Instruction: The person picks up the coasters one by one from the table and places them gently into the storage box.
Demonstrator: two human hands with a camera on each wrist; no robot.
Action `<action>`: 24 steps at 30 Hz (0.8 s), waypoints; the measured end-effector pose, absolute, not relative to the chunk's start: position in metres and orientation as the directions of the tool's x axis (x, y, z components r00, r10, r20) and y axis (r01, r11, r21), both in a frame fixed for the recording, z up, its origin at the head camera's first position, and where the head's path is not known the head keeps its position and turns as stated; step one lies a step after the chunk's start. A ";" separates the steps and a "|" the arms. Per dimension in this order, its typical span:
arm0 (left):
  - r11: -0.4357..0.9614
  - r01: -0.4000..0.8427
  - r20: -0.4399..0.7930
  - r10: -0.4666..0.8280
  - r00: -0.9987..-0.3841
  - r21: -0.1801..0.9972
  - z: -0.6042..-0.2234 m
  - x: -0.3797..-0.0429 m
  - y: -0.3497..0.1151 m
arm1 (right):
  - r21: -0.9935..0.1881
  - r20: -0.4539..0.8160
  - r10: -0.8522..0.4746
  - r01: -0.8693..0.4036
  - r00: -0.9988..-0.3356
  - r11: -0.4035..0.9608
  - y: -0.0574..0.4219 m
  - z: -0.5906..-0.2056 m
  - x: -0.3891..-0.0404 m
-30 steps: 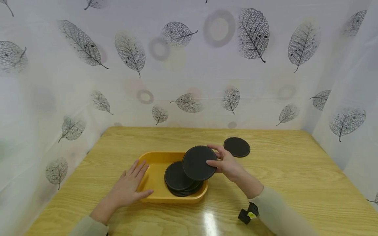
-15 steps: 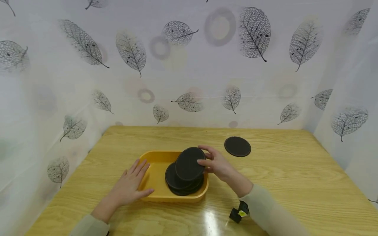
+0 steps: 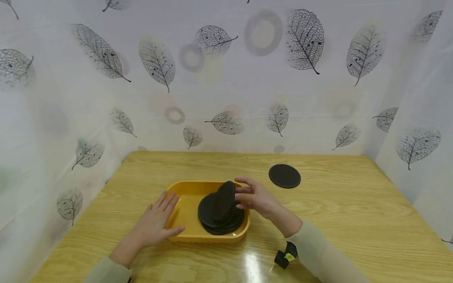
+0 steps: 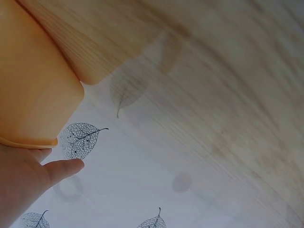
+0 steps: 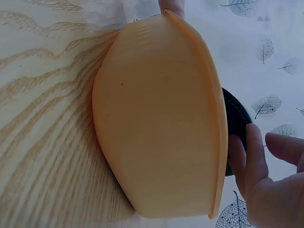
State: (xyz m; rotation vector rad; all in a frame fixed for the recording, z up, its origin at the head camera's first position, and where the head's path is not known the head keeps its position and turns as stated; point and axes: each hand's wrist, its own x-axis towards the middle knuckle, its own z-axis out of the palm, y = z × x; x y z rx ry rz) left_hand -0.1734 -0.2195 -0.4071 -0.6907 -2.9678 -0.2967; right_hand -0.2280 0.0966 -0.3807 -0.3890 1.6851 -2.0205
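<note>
A round black coaster (image 3: pixel 223 201) with a stitched edge stands tilted on a pile of similar coasters (image 3: pixel 206 212) in the right half of a yellow tray (image 3: pixel 186 218). My right hand (image 3: pixel 262 201) is at its right side, fingers spread and fingertips right at the edge. In the right wrist view the thumb is away from the coaster (image 5: pixel 232 116), while two fingers overlap it beyond the tray wall (image 5: pixel 161 114). With fingers straight and apart, my left hand (image 3: pixel 152 225) rests on the tray's left rim. The left wrist view shows its thumb beside the tray (image 4: pixel 33 80).
Another black coaster (image 3: pixel 284 175) lies flat on the wooden table (image 3: pixel 336 204), behind and right of the tray. A leaf-patterned curtain (image 3: pixel 226 86) surrounds the table at the back and sides. A small black device (image 3: pixel 285 257) is at my right wrist.
The right hand moved left with the coaster over the pile, and then its pinch loosened. The coaster has turned from facing the camera to a steep tilt. The left hand stays in place.
</note>
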 end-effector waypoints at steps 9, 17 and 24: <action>0.879 0.443 0.116 0.429 -0.896 0.175 -0.407 -0.174 -0.219 | -0.992 -0.065 -0.480 0.108 -0.875 -0.062 0.106 -0.379 -0.226; 0.880 0.440 0.113 0.426 -0.898 0.177 -0.405 -0.173 -0.219 | -0.999 -0.031 -0.436 0.034 -0.899 0.001 0.126 -0.381 -0.225; 0.881 0.441 0.115 0.427 -0.897 0.172 -0.405 -0.173 -0.219 | -0.994 0.000 -0.402 -0.044 -0.916 0.098 0.145 -0.379 -0.224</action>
